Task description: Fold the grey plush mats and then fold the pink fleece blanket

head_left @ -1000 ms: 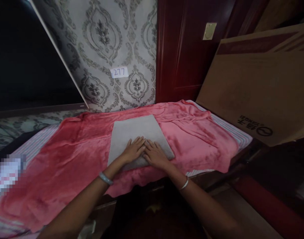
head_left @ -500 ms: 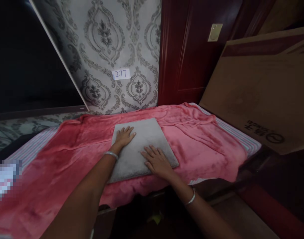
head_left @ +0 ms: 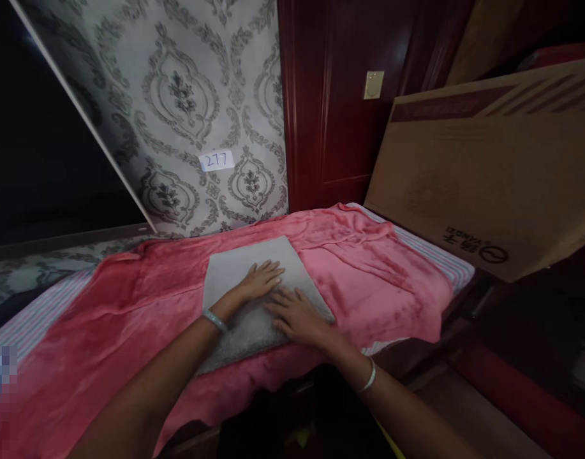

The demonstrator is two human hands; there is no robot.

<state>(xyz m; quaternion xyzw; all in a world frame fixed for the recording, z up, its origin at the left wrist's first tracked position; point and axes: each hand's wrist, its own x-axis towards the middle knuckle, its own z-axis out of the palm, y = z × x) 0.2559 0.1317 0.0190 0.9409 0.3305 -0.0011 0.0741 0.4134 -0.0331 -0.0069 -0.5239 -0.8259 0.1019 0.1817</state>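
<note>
A grey, soft-looking square of fabric (head_left: 239, 268), perhaps a mat or cushion cover, lies flat on a pink plush blanket (head_left: 369, 287). My left hand (head_left: 261, 280) rests palm down near the middle of the grey square, its fingers stretched to the right. Close beside it, nearer the front right edge, my right hand (head_left: 299, 317) also lies flat on the fabric with fingers spread. Neither hand grasps anything. A bracelet circles each wrist.
Under the blanket is a striped sheet (head_left: 429, 252). A large cardboard box (head_left: 483, 178) stands at the right, and a dark screen (head_left: 48, 146) at the left. Behind are patterned wallpaper with a paper label (head_left: 217, 160) and a dark red door (head_left: 335, 108).
My left hand has slid to the right across the grey fabric, closer to my right hand. My right hand stays near the same spot on it. The view has turned slightly right.
</note>
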